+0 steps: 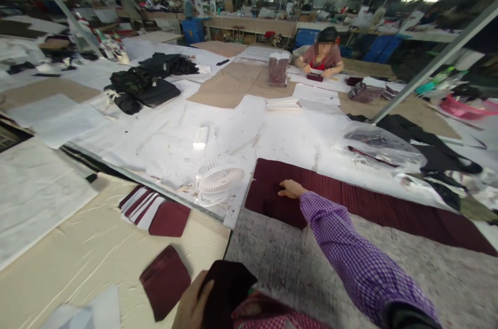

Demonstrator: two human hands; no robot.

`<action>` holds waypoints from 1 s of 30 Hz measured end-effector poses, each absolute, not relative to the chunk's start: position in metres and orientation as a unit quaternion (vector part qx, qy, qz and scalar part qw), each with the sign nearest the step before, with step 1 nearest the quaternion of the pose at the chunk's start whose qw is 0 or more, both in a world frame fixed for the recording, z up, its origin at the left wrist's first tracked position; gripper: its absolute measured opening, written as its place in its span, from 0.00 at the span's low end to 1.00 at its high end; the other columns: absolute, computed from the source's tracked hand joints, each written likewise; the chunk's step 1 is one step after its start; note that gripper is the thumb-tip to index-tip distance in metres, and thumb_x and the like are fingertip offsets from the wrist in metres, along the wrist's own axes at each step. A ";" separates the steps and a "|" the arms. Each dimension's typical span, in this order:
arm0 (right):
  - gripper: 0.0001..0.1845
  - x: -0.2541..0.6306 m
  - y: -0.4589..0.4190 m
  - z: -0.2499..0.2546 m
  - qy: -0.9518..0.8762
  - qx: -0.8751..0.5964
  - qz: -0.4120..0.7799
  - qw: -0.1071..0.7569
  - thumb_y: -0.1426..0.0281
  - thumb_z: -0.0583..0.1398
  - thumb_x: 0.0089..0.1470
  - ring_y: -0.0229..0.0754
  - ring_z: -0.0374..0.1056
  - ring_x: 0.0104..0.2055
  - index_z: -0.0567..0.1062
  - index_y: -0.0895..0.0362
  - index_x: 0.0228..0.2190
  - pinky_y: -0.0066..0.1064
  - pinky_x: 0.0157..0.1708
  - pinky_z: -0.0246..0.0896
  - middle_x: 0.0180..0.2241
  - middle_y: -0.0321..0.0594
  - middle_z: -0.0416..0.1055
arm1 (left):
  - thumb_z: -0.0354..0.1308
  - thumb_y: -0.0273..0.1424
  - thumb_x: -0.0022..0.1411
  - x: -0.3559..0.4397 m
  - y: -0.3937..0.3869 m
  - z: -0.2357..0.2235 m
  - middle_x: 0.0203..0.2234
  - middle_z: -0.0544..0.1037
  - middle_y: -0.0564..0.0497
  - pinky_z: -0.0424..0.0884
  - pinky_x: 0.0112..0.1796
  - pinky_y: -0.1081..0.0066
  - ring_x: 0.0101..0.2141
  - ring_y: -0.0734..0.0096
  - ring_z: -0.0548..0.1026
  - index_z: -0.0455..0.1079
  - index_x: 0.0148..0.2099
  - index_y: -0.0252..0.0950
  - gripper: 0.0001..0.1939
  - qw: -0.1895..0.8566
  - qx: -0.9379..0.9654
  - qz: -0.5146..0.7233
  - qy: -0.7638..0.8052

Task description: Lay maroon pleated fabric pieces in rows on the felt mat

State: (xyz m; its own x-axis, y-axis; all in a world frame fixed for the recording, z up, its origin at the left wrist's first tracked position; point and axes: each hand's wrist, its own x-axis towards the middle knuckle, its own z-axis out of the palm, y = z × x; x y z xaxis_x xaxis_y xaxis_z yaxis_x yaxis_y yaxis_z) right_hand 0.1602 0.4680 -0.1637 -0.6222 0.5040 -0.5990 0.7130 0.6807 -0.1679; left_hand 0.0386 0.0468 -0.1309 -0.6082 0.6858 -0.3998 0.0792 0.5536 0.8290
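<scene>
"Several strips of maroon and white (142,207) fan out at the far left of what you see?"

"Yes, on the cream surface (97,220), with a wider maroon panel (169,219) at their right end. Nearer the wearer lies a separate maroon piece (166,282), flat and by itself."

"And the left hand (193,300)?"

"Just right of that piece, at the bottom edge. Its fingers are closed on a dark cloth (226,285)."

"What stands beyond it?"

"A small white block (201,137) on the white surface (163,137), then a white ribbed guard, round like a fan's (220,178), closer in."

"Further right?"

"A long row of maroon cloth (350,194), its layers overlapping, runs from beside the guard toward the right edge. The right hand (291,189), in a purple checked sleeve (350,246), rests on its left part, fingers slightly bent. I cannot tell whether they pinch anything."

"Anyone across from it?"

"A person (321,56) sits at the far side, both hands on a small piece. Clear plastic (385,145) lies to the right, behind the row."
</scene>
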 end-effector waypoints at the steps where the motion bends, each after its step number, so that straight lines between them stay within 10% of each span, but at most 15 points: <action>1: 0.14 0.160 0.467 -0.164 0.878 0.349 -0.191 0.264 0.64 0.58 0.57 0.44 0.67 0.44 0.71 0.60 0.42 0.43 0.44 0.64 0.44 0.43 0.69 | 0.51 0.43 0.57 0.039 0.060 -0.126 0.40 0.78 0.45 0.67 0.49 0.58 0.46 0.52 0.73 0.73 0.39 0.40 0.16 0.384 0.276 0.395 0.787; 7: 0.15 0.157 0.464 -0.167 0.879 0.356 -0.162 0.274 0.64 0.57 0.58 0.44 0.67 0.45 0.70 0.59 0.44 0.43 0.44 0.64 0.45 0.43 0.68 | 0.46 0.29 0.62 0.061 0.141 -0.115 0.54 0.69 0.50 0.59 0.55 0.71 0.53 0.70 0.67 0.72 0.46 0.38 0.15 0.422 0.506 0.315 0.684; 14: 0.15 0.155 0.456 -0.166 0.879 0.370 -0.130 0.271 0.63 0.57 0.58 0.45 0.67 0.45 0.70 0.59 0.44 0.43 0.44 0.64 0.46 0.43 0.68 | 0.49 0.25 0.60 0.089 0.231 -0.142 0.62 0.56 0.48 0.65 0.52 0.66 0.49 0.63 0.71 0.73 0.42 0.35 0.13 0.382 0.594 0.225 0.671; 30: 0.18 0.174 0.420 -0.165 0.888 0.455 -0.010 0.060 0.61 0.56 0.57 0.49 0.61 0.49 0.67 0.59 0.45 0.47 0.48 0.57 0.47 0.45 0.64 | 0.50 0.28 0.63 0.095 0.262 -0.160 0.52 0.68 0.41 0.72 0.40 0.61 0.40 0.66 0.75 0.70 0.43 0.31 0.09 0.334 0.628 0.062 0.700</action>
